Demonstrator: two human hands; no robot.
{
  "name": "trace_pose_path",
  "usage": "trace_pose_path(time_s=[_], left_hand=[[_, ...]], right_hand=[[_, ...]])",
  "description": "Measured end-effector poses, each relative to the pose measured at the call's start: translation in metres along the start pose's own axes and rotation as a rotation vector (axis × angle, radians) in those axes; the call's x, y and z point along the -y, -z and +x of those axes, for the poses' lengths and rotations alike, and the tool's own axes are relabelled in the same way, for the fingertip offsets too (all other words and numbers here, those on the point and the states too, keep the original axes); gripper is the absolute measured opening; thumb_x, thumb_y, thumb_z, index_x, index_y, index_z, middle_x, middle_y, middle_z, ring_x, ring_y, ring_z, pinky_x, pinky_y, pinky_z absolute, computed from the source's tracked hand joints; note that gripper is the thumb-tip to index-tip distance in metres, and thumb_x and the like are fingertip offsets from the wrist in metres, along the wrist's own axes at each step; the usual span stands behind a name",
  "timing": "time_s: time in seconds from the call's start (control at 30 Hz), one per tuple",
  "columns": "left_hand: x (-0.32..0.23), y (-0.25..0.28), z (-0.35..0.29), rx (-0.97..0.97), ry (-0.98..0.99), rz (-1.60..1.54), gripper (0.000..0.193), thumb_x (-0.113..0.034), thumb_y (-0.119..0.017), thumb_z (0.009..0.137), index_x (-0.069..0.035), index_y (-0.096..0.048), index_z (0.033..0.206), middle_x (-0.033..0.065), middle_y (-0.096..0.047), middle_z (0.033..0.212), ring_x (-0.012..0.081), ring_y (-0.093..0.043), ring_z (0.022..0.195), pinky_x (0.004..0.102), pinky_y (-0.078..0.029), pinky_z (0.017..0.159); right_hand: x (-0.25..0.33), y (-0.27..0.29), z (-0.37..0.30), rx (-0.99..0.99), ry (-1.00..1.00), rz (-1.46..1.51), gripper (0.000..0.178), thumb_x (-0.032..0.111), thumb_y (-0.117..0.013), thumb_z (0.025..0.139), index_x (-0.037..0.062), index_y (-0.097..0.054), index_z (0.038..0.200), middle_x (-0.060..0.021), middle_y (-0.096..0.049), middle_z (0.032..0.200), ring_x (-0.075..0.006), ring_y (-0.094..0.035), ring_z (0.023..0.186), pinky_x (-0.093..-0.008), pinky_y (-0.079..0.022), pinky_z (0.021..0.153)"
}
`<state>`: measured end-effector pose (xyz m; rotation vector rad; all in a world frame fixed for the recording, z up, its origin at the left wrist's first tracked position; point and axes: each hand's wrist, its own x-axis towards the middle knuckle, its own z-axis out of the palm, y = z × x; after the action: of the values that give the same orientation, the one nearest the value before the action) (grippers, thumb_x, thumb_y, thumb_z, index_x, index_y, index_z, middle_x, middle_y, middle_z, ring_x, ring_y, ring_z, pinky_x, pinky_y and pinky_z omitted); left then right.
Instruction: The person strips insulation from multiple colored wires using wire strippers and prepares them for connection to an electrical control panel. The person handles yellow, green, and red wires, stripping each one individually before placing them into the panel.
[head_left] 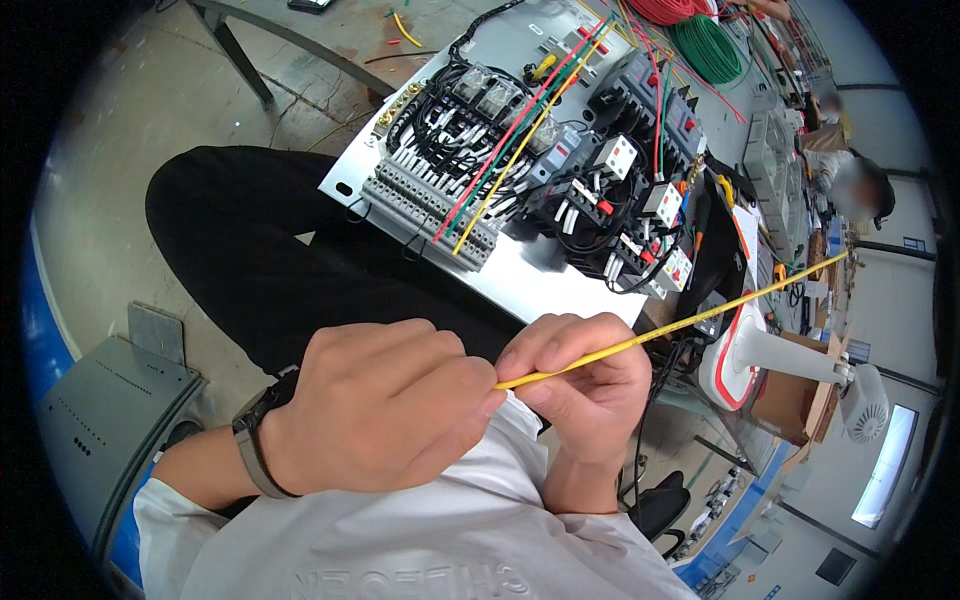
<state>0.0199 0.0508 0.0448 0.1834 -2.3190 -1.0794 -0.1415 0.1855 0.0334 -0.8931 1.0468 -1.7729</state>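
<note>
A length of yellow wire runs from between my hands up to the right, its far end free in the air. My left hand, with a dark watch at the wrist, is closed round the wire's near end, which its fingers hide. Thumb and fingers of my right hand pinch the same wire just beside it. Beyond my hands lies an electrical panel with a grey terminal strip, relays and breakers joined by black wiring. Red, green and yellow wires stretch loosely across it.
Coils of red and green wire lie at the back right. A white desk fan and a cardboard box stand at the right. A grey metal sheet is at the lower left. Another person is at the far right.
</note>
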Motion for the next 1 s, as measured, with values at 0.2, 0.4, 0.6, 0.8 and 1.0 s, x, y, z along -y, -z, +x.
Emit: trace_pose_path(time_s=[0.2, 0.4, 0.6, 0.8, 1.0], left_hand=[[-0.0017, 0.0036, 0.005, 0.043, -0.042, 0.103, 0.016, -0.017, -0.077, 0.08, -0.005, -0.066, 0.084, 0.0044, -0.057, 0.067, 0.0212, -0.054, 0.053, 0.0308, -0.041, 0.046], [-0.0005, -0.0018, 0.0044, -0.015, -0.088, 0.132, 0.035, -0.032, -0.082, 0.078, -0.008, -0.058, 0.07, 0.0032, -0.049, 0.062, 0.0198, -0.047, 0.049, 0.0313, -0.035, 0.044], [-0.0004, -0.0012, 0.0034, -0.034, -0.116, 0.102, 0.037, -0.031, -0.082, 0.079, -0.009, -0.055, 0.066, 0.0026, -0.046, 0.06, 0.0189, -0.044, 0.047, 0.0311, -0.032, 0.042], [-0.0028, -0.0001, 0.0017, -0.006, -0.091, 0.073, 0.036, -0.029, -0.082, 0.078, -0.009, -0.055, 0.066, 0.0017, -0.046, 0.06, 0.0182, -0.044, 0.047, 0.0316, -0.031, 0.042], [-0.002, -0.0009, 0.0009, -0.005, -0.093, 0.063, 0.033, -0.024, -0.083, 0.076, -0.01, -0.055, 0.066, 0.0015, -0.047, 0.06, 0.018, -0.044, 0.047, 0.0315, -0.031, 0.043]], right_hand=[[0.0001, -0.0023, -0.0013, -0.015, -0.002, -0.002, 0.025, -0.018, -0.068, 0.084, -0.0062, -0.058, 0.104, -0.0233, -0.068, 0.097, -0.0257, -0.069, 0.092, -0.0351, -0.057, 0.082], [-0.0011, -0.0072, -0.0018, -0.013, 0.042, -0.05, 0.026, -0.017, -0.069, 0.082, -0.0051, -0.058, 0.102, -0.0224, -0.068, 0.094, -0.026, -0.068, 0.09, -0.0347, -0.056, 0.08], [-0.0036, -0.0086, -0.0027, -0.009, 0.065, -0.042, 0.026, -0.018, -0.07, 0.081, -0.0041, -0.059, 0.099, -0.0218, -0.068, 0.093, -0.0267, -0.068, 0.09, -0.035, -0.055, 0.079], [-0.0026, -0.0082, -0.0045, -0.009, 0.05, -0.038, 0.025, -0.018, -0.07, 0.08, -0.0037, -0.06, 0.098, -0.0212, -0.069, 0.094, -0.0266, -0.068, 0.089, -0.0352, -0.055, 0.079], [-0.0009, -0.0062, -0.0039, 0.007, -0.011, -0.026, 0.025, -0.017, -0.07, 0.081, -0.0049, -0.061, 0.101, -0.0211, -0.07, 0.095, -0.0263, -0.069, 0.089, -0.0353, -0.056, 0.079]])
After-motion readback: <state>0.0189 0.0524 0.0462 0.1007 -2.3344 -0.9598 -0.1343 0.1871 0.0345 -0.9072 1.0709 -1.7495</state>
